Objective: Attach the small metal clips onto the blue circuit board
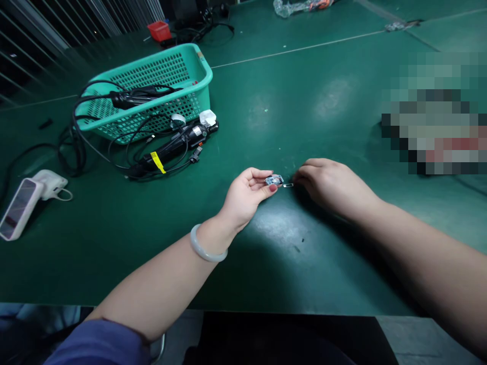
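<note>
My left hand (pixel 245 197), with a pale bangle (pixel 207 248) on its wrist, pinches a small circuit board (pixel 274 180) between thumb and fingers. The board looks silvery and bluish; its details are too small to read. Just right of it is a tiny light-edged rectangular piece (pixel 288 185), close to the fingertips of my right hand (pixel 323 177). Those fingers are curled together and point down near the table. Whether they grip the tiny piece cannot be told, since their tips are partly hidden.
A green table (pixel 243 279) spreads below. At the left stands a turquoise basket (pixel 152 119) with black cabled tools, and a black corded tool (pixel 171 149) lies before it. A white device (pixel 23 208) is far left. A blurred-out object (pixel 441 126) sits right.
</note>
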A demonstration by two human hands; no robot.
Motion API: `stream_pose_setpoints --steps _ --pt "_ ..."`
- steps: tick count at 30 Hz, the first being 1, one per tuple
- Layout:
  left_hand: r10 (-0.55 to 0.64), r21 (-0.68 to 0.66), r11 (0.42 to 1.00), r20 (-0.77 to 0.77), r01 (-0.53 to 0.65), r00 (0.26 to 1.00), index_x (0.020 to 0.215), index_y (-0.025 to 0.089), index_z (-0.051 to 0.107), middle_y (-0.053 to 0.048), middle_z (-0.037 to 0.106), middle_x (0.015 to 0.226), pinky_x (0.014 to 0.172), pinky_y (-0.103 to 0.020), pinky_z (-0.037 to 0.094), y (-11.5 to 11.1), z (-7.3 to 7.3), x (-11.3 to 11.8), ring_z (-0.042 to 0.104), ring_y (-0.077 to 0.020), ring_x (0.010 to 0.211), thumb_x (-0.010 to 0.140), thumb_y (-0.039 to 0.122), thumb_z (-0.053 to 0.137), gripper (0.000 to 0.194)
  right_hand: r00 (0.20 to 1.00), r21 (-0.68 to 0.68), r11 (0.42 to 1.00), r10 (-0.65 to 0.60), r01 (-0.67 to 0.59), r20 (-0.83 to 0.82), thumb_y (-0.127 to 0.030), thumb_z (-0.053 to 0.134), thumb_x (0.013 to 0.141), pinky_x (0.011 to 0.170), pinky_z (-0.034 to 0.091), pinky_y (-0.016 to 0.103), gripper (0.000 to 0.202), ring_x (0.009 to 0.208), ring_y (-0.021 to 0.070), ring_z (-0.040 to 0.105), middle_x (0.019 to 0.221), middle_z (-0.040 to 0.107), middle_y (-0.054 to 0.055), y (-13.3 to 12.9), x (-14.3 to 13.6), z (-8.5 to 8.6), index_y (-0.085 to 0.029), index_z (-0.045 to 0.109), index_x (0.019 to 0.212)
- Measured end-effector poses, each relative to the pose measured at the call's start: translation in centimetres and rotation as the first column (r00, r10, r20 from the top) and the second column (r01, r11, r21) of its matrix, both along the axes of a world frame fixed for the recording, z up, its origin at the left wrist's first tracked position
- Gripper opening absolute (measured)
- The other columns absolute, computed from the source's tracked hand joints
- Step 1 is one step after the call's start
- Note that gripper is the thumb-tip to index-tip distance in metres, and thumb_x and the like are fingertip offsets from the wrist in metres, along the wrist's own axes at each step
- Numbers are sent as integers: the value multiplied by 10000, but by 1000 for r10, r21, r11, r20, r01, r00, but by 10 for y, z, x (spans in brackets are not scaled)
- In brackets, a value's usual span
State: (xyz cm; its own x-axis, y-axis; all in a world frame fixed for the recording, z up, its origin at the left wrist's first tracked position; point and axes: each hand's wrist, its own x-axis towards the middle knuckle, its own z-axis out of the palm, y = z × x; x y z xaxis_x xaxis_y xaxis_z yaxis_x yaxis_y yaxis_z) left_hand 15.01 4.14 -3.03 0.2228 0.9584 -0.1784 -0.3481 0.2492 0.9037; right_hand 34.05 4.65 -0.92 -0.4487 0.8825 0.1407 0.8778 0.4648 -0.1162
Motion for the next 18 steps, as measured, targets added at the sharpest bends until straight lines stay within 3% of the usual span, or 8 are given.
stream_pose_setpoints --steps 4,10,18 --pt "-10 3 1000 -11 10 1000 850 141 597 -8 685 838 942 -344 460 0 0 0 648 -109 847 621 97 773 292 996 100 994 -36 45 -87 -174 484 871 714 469 296 214 807 200 630 866 684 76 -3 1 3 -170 697 843" --pt "-7 6 1000 -14 7 1000 848 147 596 -7 682 839 959 -353 449 -1 0 0 646 -110 847 624 105 773 288 999 -26 999 20 -21 -34 -171 499 869 689 460 294 186 752 191 612 835 654 85 -1 -4 -7 -141 682 862" --pt "-3 4 1000 -9 3 1000 840 147 599 -9 684 842 967 -362 443 -1 0 0 649 -116 855 622 96 772 283 1000 24 1000 15 -15 21 -154 454 875 684 448 295 227 729 192 595 786 635 85 3 -3 -7 -141 674 817"
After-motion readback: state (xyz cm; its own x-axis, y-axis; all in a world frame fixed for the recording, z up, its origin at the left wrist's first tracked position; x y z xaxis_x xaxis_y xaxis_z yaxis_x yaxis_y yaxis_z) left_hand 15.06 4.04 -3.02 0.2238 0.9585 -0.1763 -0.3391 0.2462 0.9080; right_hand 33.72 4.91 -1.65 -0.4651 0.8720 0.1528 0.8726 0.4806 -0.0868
